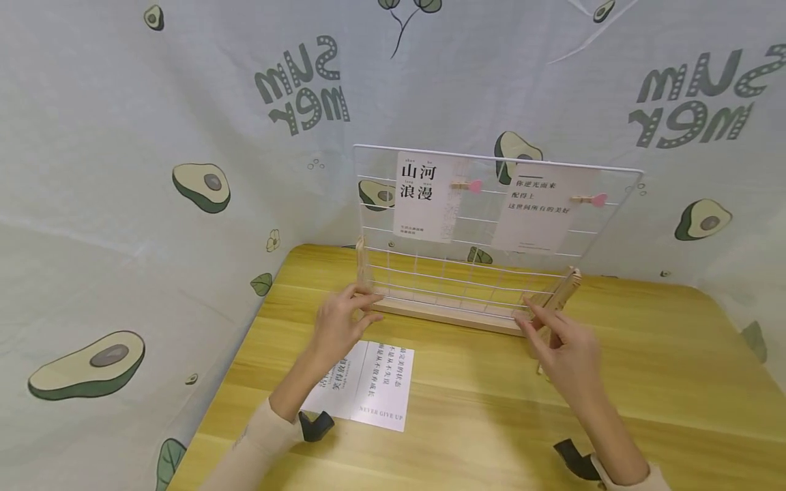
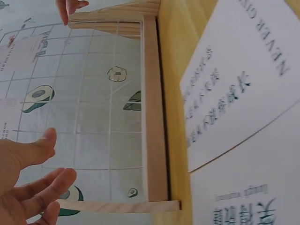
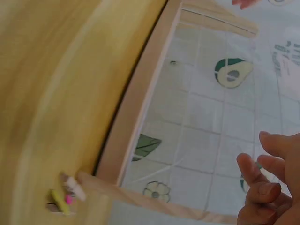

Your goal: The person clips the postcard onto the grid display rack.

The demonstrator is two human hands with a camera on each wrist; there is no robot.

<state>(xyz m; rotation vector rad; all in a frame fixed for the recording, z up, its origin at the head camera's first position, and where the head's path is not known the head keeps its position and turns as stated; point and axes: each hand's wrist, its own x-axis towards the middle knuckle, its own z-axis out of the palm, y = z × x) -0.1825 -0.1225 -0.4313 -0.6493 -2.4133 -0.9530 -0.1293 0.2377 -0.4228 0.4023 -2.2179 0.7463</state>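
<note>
A white wire grid (image 1: 430, 151) stands upright in a wooden stand, whose long base bar (image 1: 454, 314) lies along the table. My left hand (image 1: 338, 324) is by the bar's left end, thumb and fingers apart. In the left wrist view that hand (image 2: 28, 176) shows nothing between its fingers. Near the bar's right end is my right hand (image 1: 568, 348), its fingers loosely bent and holding nothing in the right wrist view. Two printed cards, one left (image 1: 424, 215) and one right (image 1: 534, 221), hang on the grid by pink heart clothespins (image 1: 474, 186).
Printed cards (image 1: 389, 389) lie on the wooden table (image 1: 479, 423) in front of the stand, partly under my left forearm. Several small clothespins (image 3: 65, 197) rest beside the stand's right end. A cloth with avocado prints (image 1: 245, 88) hangs behind.
</note>
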